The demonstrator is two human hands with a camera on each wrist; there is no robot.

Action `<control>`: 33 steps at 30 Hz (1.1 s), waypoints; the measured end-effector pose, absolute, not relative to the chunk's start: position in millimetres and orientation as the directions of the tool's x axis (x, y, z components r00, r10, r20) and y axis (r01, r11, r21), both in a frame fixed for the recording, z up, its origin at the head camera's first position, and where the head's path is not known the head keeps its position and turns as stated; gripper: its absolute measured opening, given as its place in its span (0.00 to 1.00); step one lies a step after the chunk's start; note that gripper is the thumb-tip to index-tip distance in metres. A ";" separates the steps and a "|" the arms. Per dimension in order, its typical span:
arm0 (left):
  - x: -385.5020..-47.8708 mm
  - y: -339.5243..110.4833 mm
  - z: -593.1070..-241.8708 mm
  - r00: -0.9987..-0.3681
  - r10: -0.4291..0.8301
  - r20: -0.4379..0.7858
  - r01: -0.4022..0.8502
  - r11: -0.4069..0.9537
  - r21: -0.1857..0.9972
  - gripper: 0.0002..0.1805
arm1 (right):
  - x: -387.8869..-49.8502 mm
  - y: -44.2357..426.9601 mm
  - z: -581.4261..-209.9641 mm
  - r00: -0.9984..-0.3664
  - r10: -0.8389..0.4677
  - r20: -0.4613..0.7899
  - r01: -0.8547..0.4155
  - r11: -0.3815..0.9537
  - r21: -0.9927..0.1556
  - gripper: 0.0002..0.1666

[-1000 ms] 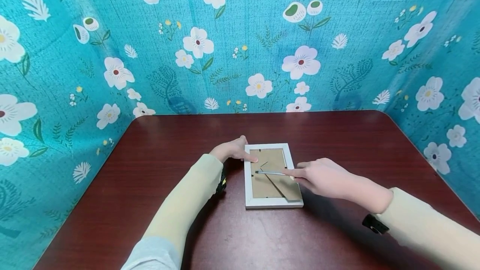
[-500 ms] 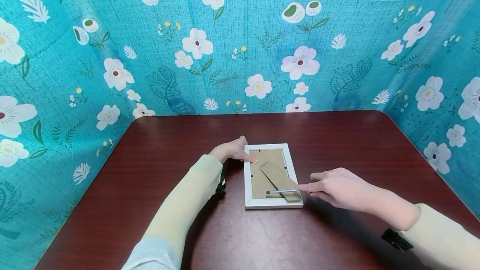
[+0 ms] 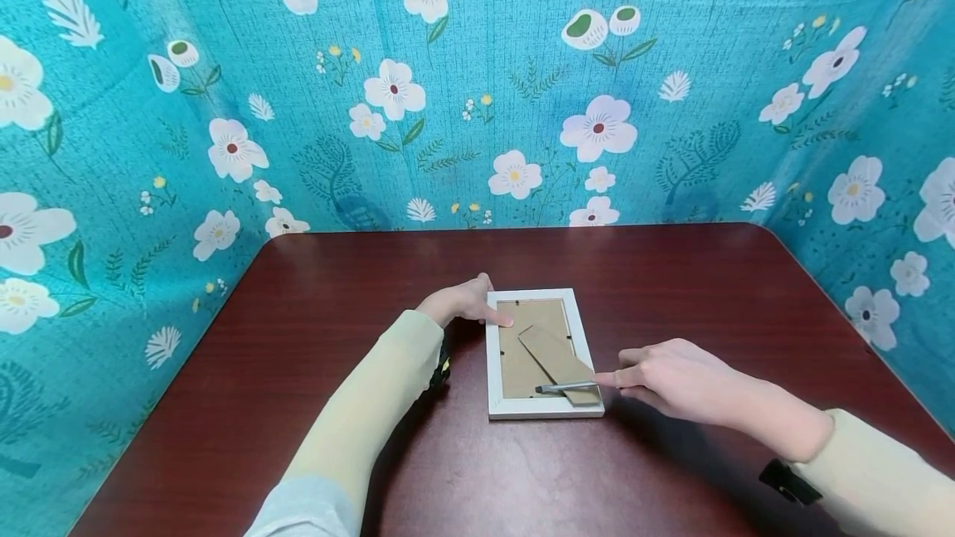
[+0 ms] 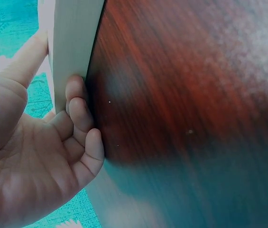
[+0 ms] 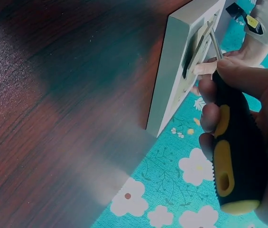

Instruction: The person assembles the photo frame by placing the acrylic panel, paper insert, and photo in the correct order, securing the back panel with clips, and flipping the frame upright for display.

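A white picture frame lies face down on the table, its brown backing board held by small dark tabs. A brown easel stand slants across the backing. My left hand grips the frame's upper left edge. Its thumb is on the back, and in the left wrist view the curled fingers touch the side. My right hand holds a screwdriver by its black and yellow handle. The metal shaft reaches over the stand's lower end, with its tip near the bottom tab; contact is hard to tell.
The dark red-brown table extends around the frame on all sides. A blue flowered cloth hangs behind it and along both sides. Each wrist wears a black strapped device.
My right hand has moved the screwdriver from the middle of the backing down toward the frame's lower edge, then stayed nearly still. The left hand and the frame have kept their place.
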State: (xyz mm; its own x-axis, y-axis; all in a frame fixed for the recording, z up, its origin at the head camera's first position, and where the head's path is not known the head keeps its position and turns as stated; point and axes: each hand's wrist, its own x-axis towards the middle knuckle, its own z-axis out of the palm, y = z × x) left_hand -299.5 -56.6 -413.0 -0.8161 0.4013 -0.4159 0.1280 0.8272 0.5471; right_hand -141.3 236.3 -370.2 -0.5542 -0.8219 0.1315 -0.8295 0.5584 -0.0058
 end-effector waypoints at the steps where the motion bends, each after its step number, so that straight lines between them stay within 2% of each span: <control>1: -299.3 -56.6 -412.9 -0.816 0.401 -0.416 0.128 0.828 0.546 0.36 | -141.2 236.8 -370.4 -0.553 -0.822 0.135 -0.831 0.556 -0.015 0.28; 8: -299.1 -56.5 -412.9 -0.815 0.402 -0.418 0.132 0.831 0.540 0.36 | -139.7 238.0 -370.1 -0.544 -0.826 0.146 -0.839 0.537 -0.086 0.28; 15: -298.2 -55.3 -412.2 -0.817 0.388 -0.426 0.119 0.837 0.534 0.37 | -138.2 238.6 -371.8 -0.544 -0.828 0.138 -0.839 0.536 -0.090 0.26; 33: -299.1 -55.4 -412.3 -0.815 0.399 -0.422 0.114 0.822 0.558 0.35 | -144.0 236.1 -373.0 -0.595 -0.802 0.047 -0.800 0.586 -0.127 0.26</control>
State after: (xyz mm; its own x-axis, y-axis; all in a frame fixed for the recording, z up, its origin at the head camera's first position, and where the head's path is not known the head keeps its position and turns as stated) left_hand -299.1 -55.4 -412.3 -0.8146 0.3985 -0.4215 0.1137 0.8223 0.5576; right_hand -144.0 236.1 -373.0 -0.5952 -0.8022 0.0466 -0.8001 0.5862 -0.1274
